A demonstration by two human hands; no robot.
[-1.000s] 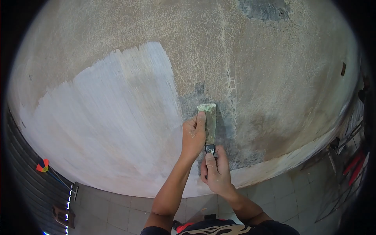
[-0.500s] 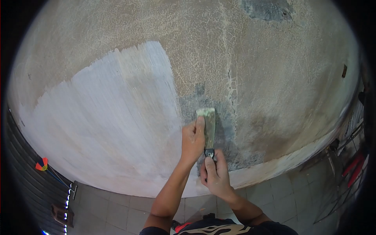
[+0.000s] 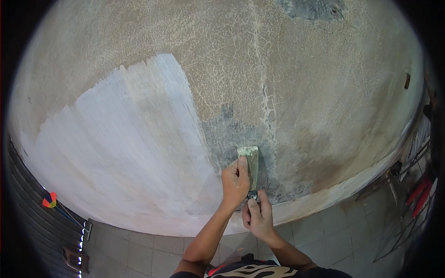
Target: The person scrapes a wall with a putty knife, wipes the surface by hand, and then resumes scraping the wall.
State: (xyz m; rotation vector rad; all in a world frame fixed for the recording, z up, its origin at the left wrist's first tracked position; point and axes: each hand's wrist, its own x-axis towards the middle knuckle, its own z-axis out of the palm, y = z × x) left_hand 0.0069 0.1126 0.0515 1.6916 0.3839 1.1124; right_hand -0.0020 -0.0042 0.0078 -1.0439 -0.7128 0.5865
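Note:
A scraper (image 3: 253,169) with a wide metal blade stands upright in front of the wall, its top edge smeared with pale residue. My right hand (image 3: 259,217) is closed around its dark handle from below. Higher up, my left hand (image 3: 235,183) grips the left side of the blade, thumb pointing up along it. The blade overlaps a bare dark-grey patch (image 3: 232,132) in the wall's coating. Left of that patch lies a broad whitish area (image 3: 125,143) with streaky edges.
The wall (image 3: 324,78) around is tan and finely cracked, with a long crack (image 3: 266,104) right of the patch. Another grey patch (image 3: 315,8) shows at the top. Grey floor tiles (image 3: 333,231) run below. Red-handled tools (image 3: 421,197) lie at right; a long-handled tool (image 3: 69,212) stands at left.
Both hands and the scraper have moved down and slightly right along the wall, uncovering more of the grey patch. The grips look the same. The view has shifted a little.

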